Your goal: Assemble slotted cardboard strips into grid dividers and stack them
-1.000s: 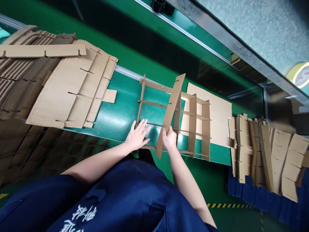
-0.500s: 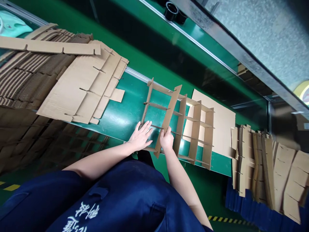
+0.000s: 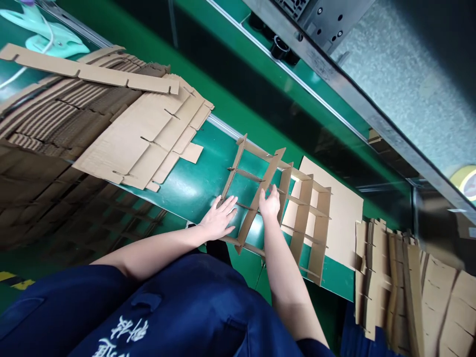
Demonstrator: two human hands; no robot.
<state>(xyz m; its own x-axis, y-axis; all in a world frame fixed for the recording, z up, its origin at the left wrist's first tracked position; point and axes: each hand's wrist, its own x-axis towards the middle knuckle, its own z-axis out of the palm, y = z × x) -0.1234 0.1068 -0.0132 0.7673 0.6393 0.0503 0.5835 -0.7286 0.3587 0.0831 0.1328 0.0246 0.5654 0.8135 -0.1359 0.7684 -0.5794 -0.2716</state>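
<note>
A cardboard divider grid (image 3: 307, 213) of interlocked slotted strips lies on the green tabletop. One cross strip (image 3: 269, 171) sits at a slant, its upper end raised above the grid. My left hand (image 3: 219, 219) rests with spread fingers at the grid's near left corner, beside the left end strip (image 3: 233, 166). My right hand (image 3: 270, 204) is right of the slanted strip, near where it crosses a lengthwise strip. Its thumb and fingers are apart, the thumb close to the slanted strip; the lower fingers are partly hidden.
Slotted cardboard sheets (image 3: 137, 131) are piled on the left, with a loose strip (image 3: 96, 72) across them. A flat cardboard sheet (image 3: 344, 218) lies under the grid's right end. More cardboard pieces (image 3: 375, 277) stand at right. A metal beam (image 3: 334, 74) runs overhead.
My right hand has let go of the slanted strip's lower part and moved up along it. My left hand stays at the corner. The camera view has shifted slightly.
</note>
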